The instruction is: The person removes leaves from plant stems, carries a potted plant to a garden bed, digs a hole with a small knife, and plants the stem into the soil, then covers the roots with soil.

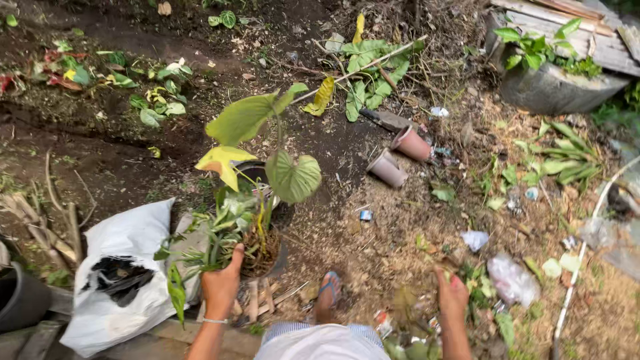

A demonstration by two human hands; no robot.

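1. Right at the bottom of the frame there's a foot in a blue sandal [329, 288] planted on the dry mulch, between the person's two arms.
2. Left hand [221, 283], lower left of centre, is wrapped around a clump of leafy plants [223, 233] with the root ball [260, 252] showing just beside the thumb. So that hand is closed on the clump.
3. Right hand [452, 291], lower right of centre, is down among small green leaves on the ground. Fingers look loosely curled, but I honestly can't tell if it's gripping anything.
4. Just left of the plants lies a white sack [127, 267], torn open on dark soil.
5. Behind the clump sits a dark pot [252, 172] with big heart-shaped leaves [293, 177], one of them yellowing.
6. Further up, centre-right, two small brown pots [400, 155] lie tipped over side by side.
7. Way in the upper right there's a concrete block [557, 90] under old boards.
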